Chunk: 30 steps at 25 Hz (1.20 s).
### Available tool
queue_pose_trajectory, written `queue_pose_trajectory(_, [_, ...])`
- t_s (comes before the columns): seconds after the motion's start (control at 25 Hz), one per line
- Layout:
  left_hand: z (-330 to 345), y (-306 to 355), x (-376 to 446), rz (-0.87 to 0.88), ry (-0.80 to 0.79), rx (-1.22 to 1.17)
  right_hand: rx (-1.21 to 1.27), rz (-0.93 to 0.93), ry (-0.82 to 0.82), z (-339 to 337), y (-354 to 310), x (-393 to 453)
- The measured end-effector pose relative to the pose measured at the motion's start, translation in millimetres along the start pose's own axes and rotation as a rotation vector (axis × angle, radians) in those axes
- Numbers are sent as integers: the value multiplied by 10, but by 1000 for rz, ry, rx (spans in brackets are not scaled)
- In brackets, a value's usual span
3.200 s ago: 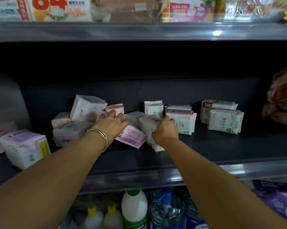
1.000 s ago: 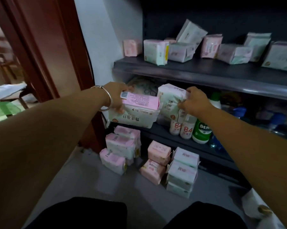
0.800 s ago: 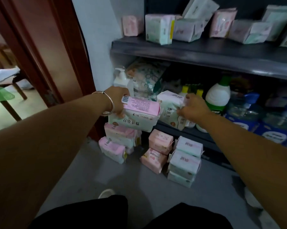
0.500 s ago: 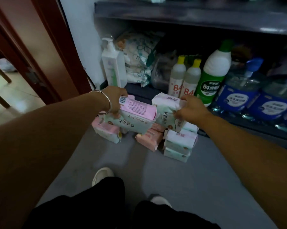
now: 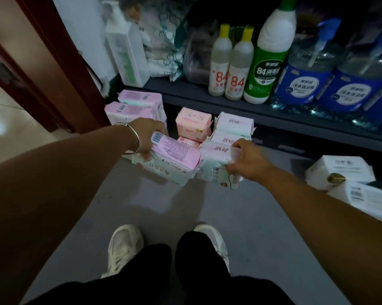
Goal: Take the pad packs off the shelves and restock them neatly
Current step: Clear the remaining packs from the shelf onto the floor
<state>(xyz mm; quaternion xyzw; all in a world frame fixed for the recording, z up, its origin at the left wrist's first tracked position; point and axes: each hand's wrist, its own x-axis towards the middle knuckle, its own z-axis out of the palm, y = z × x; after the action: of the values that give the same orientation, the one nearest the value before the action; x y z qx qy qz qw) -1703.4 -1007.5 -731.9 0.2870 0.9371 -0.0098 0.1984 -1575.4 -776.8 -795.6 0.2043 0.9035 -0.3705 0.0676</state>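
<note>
- Left hand [image 5: 147, 137] grips the pink-topped pad pack [image 5: 172, 160] at frame centre, fingers curled over its barcode end; its long axis slants from upper left to lower right.
- Right hand [image 5: 247, 160] pinches the mint-and-white pad pack [image 5: 216, 164], just beside the first.
- Both hang above the grey floor [image 5: 240, 216], near the stacked pad packs [image 5: 231, 128].
- Bottom shelf [image 5: 196, 93] holds the disinfectant bottles [image 5: 229, 62].

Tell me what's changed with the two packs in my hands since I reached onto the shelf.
Both came off the shelf and down toward the floor stacks. The left hand grips the pink pack, the right hand the white-green pack. Neither is released yet. The floor stacks haven't shifted.
</note>
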Motion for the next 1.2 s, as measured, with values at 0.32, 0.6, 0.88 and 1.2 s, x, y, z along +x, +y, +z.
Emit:
queue_pose_trajectory(0.32, [332, -106, 481, 21, -7, -82, -174, -40, 47, 688, 574, 179])
queue_pose_trajectory(0.6, [540, -58, 607, 35, 4, -97, -733, 100, 9, 838, 566, 125])
queue_pose_trajectory(0.88, [319, -255, 406, -8, 45, -115, -497, -293, 35, 694, -223, 221])
queue_pose_trajectory(1.2, [82, -1063, 204, -116, 144, -104, -488, -378, -53, 746, -1088, 652])
